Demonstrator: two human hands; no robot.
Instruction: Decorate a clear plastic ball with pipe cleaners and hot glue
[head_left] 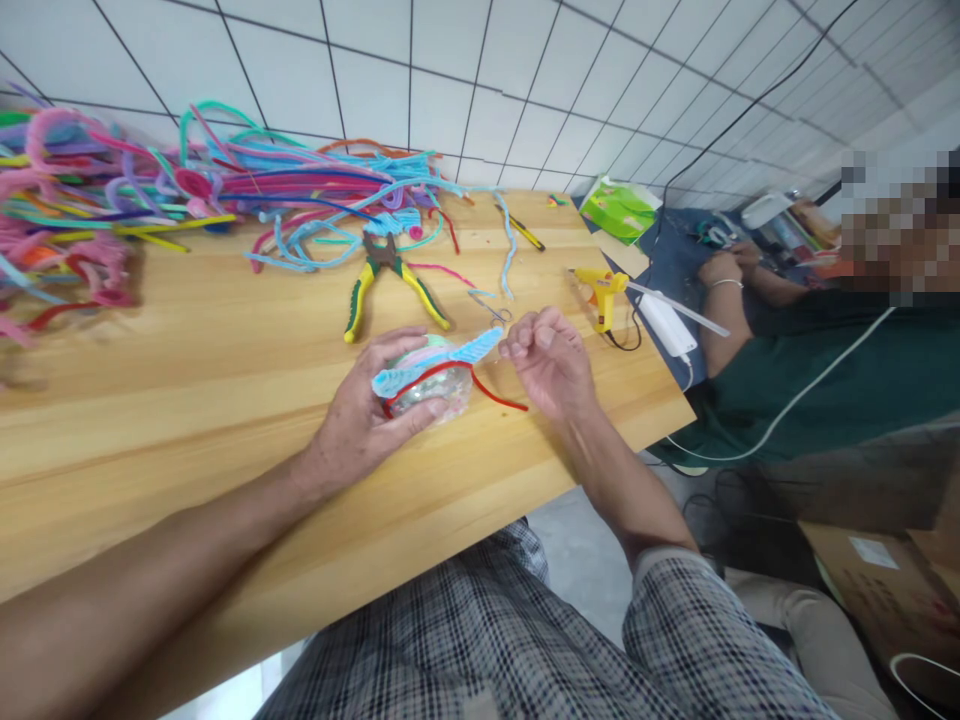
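My left hand [369, 400] is wrapped round a clear, shiny rounded craft piece [446, 393]. Along its top runs a light blue fuzzy pipe-cleaner shape [478, 347], pointed at the right end. A red pipe cleaner [499, 398] curves over the piece, its loose end sticking out toward the right. My right hand [553, 360] is just right of the blue tip, fingers curled together in a pinch; whatever they hold, if anything, cannot be made out. Beyond the hands lie yellow-green pliers [391, 280] with their handles spread, and small scissors [491, 310].
A heap of coloured pipe cleaners [300, 195] lies along the tiled wall. To the right are a yellow glue gun [602, 293] with a glue stick, a white power strip [665, 322], a cutter knife [525, 232] and a green packet [619, 210]. A co-worker [817, 370] sits at right.
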